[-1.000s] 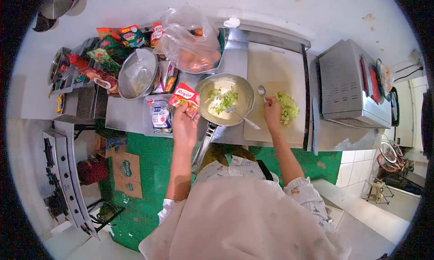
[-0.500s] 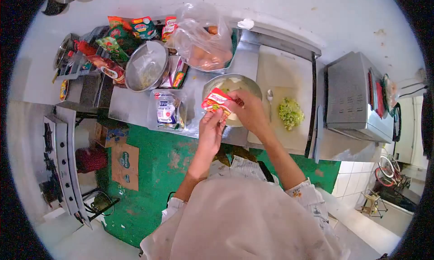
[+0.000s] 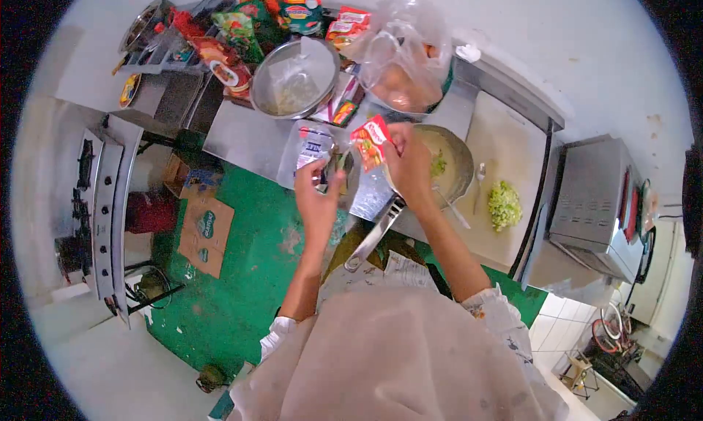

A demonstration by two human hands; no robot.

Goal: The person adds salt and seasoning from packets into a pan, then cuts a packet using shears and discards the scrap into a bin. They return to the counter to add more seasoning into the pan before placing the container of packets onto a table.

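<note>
Our left hand (image 3: 316, 201) had moved off the packet (image 3: 371, 144) to the tub (image 3: 291, 162), half open, nothing visible in it, leaving our right hand (image 3: 411, 166) alone pinching the packet beside the pan (image 3: 469, 175).

Right hand (image 3: 408, 165) grips red packet (image 3: 371, 141) — left hand (image 3: 317, 194) nearby.

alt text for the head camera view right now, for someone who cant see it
A person's right hand holds a red packet beside a pan of creamy mixture and chopped greens; the left hand is at a clear plastic tub. More chopped greens lie on a pale cutting board.
</note>
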